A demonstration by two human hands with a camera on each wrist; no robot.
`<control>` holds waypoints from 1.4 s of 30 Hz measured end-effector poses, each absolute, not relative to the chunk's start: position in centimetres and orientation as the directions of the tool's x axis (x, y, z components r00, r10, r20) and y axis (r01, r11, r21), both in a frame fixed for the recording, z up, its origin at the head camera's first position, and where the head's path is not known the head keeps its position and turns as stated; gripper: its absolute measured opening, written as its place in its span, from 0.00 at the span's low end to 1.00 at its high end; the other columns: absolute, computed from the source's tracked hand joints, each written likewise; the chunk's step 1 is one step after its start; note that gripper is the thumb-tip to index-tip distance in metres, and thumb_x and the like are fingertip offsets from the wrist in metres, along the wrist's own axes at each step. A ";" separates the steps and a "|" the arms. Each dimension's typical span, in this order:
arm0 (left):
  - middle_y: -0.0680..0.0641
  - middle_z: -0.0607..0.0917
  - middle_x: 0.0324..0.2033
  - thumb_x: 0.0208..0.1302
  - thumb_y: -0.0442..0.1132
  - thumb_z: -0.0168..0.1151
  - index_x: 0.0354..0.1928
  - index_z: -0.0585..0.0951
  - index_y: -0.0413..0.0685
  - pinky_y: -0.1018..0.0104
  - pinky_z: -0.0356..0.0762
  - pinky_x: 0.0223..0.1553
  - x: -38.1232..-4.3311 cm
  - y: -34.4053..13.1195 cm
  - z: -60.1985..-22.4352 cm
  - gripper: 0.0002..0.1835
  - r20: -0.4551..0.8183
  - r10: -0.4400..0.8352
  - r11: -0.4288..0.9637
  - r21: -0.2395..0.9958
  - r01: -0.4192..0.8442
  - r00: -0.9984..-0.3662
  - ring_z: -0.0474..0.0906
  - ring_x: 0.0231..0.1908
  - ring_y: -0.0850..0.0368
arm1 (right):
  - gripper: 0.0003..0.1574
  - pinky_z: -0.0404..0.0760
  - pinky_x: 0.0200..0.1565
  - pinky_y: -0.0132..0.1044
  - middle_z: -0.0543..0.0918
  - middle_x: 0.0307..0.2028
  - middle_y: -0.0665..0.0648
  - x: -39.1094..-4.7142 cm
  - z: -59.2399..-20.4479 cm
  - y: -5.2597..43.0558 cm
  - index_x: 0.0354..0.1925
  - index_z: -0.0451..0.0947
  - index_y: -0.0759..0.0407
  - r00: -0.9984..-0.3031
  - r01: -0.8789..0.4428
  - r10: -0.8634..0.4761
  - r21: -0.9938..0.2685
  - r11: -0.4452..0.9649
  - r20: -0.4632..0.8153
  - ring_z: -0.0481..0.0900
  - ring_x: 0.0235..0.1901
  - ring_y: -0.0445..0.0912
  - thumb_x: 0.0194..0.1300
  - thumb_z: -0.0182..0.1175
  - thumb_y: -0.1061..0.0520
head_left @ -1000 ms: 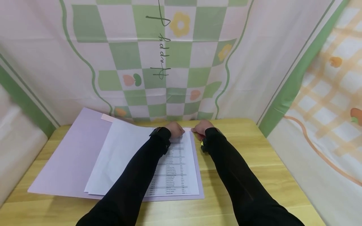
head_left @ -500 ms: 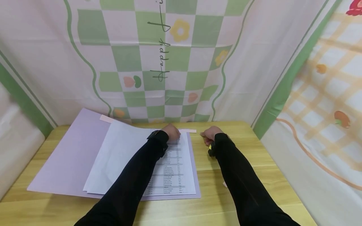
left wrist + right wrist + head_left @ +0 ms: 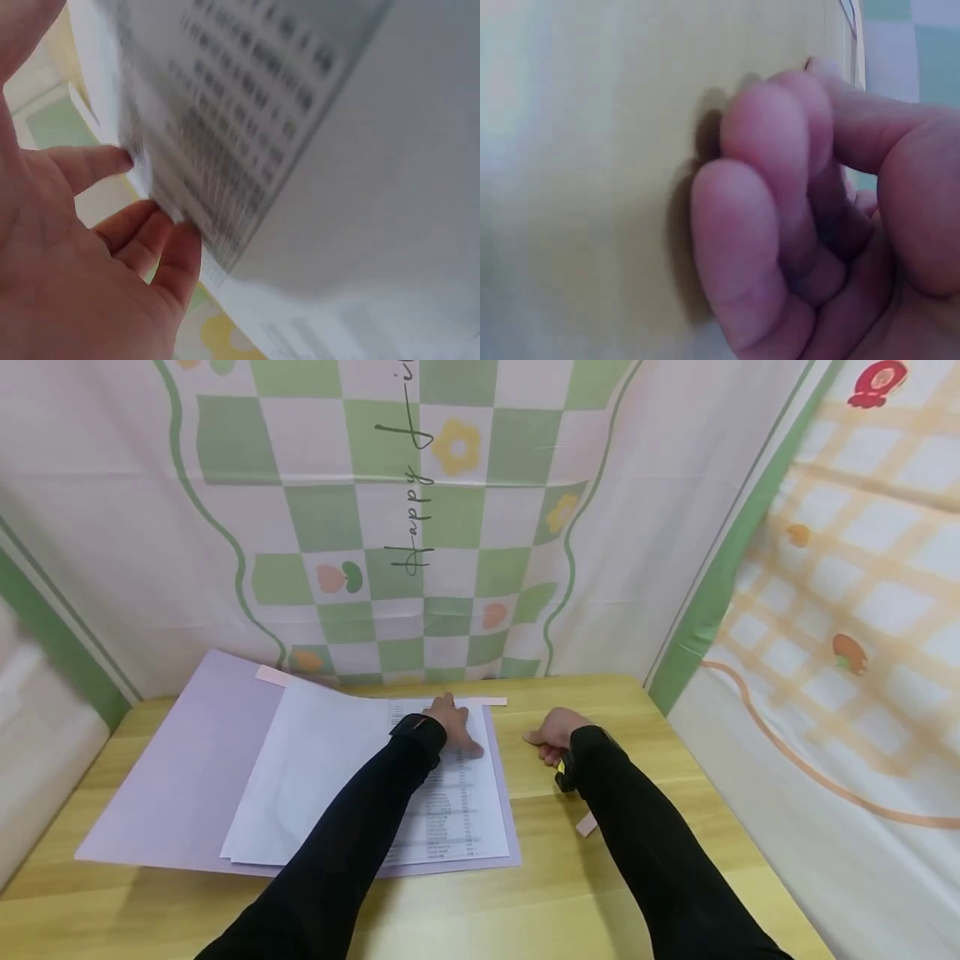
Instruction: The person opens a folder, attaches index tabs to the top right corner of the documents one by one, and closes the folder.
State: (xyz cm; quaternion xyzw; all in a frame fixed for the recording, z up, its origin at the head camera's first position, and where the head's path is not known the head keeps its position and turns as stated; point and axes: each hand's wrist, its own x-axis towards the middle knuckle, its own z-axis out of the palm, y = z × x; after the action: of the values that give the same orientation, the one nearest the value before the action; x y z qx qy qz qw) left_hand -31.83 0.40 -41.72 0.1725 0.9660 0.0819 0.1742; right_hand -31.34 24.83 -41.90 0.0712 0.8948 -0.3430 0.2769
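Note:
My left hand [image 3: 452,727] lies at the top of a printed sheet [image 3: 450,827], with its fingers straight and thumb spread. In the left wrist view its fingertips touch the sheet's printed side. Beneath the sheet is an opened lilac folder [image 3: 180,777]. A pale pink strip [image 3: 487,701] sticks out past the folder's top right corner, near my left hand. To the right, my right hand [image 3: 558,735] is low over the wooden table, apart from the folder. Its fingers [image 3: 735,232] are curled in, and nothing shows between them.
A blank white page [image 3: 292,777] lies turned to the left over the folder's inside. Another pale pink strip [image 3: 272,675] shows at that page's top. A short pink strip [image 3: 587,825] lies on the table [image 3: 555,893] beside the right forearm. A checkered curtain [image 3: 405,527] hangs behind.
My right hand has let go of the strip at the folder's top right and drawn back toward me. My left hand has gone from curled to spread on the sheet.

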 end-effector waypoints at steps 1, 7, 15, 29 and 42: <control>0.37 0.61 0.69 0.57 0.67 0.66 0.73 0.67 0.47 0.49 0.65 0.61 -31.7 0.4 -41.8 0.48 -0.308 0.361 0.929 0.202 0.310 -0.880 0.58 0.67 0.42 | 0.27 0.80 0.23 0.38 0.79 0.17 0.57 -31.0 -41.7 24.6 0.23 0.82 0.66 -0.843 0.279 -0.079 -0.559 0.781 -0.531 0.77 0.14 0.45 0.71 0.62 0.47; 0.38 0.60 0.72 0.64 0.66 0.59 0.75 0.61 0.46 0.49 0.60 0.65 -30.4 0.5 -42.7 0.46 -0.257 0.359 0.933 0.129 0.336 -0.897 0.54 0.71 0.42 | 0.27 0.81 0.38 0.46 0.83 0.27 0.63 -29.2 -41.8 23.2 0.29 0.80 0.71 -0.932 -0.128 -0.223 -0.317 0.940 -0.287 0.82 0.26 0.53 0.76 0.55 0.50; 0.39 0.64 0.70 0.66 0.60 0.61 0.72 0.68 0.50 0.37 0.57 0.63 -23.6 -2.3 -42.5 0.38 -0.246 0.315 0.944 0.177 0.277 -0.917 0.55 0.70 0.37 | 0.15 0.77 0.49 0.52 0.82 0.34 0.60 -25.3 -42.1 21.3 0.37 0.79 0.64 -0.900 -0.331 -0.350 -0.115 0.937 -0.260 0.80 0.37 0.55 0.75 0.52 0.55; 0.37 0.70 0.66 0.65 0.58 0.62 0.70 0.73 0.48 0.38 0.59 0.63 -13.1 -5.5 -39.5 0.35 -0.282 0.473 0.879 0.216 0.425 -0.835 0.61 0.68 0.38 | 0.11 0.69 0.28 0.41 0.72 0.21 0.55 -17.8 -39.3 18.4 0.31 0.75 0.63 -0.882 -0.363 -0.394 -0.161 0.918 -0.258 0.70 0.22 0.48 0.68 0.61 0.57; 0.32 0.57 0.73 0.66 0.64 0.57 0.73 0.68 0.66 0.27 0.44 0.63 -10.8 -3.6 -39.9 0.35 -0.147 0.393 0.912 0.186 0.365 -0.908 0.47 0.70 0.25 | 0.25 0.80 0.47 0.46 0.79 0.49 0.68 -13.6 -40.0 17.3 0.53 0.75 0.72 -0.866 -0.492 -0.500 -0.152 0.857 -0.016 0.79 0.44 0.54 0.64 0.66 0.57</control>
State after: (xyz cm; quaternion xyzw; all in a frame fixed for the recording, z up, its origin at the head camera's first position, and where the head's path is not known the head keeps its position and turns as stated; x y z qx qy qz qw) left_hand -10.77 -3.62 -39.92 0.1948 0.9736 0.0772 0.0907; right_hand -13.59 17.35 -40.00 -0.2572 0.9633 -0.0718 0.0276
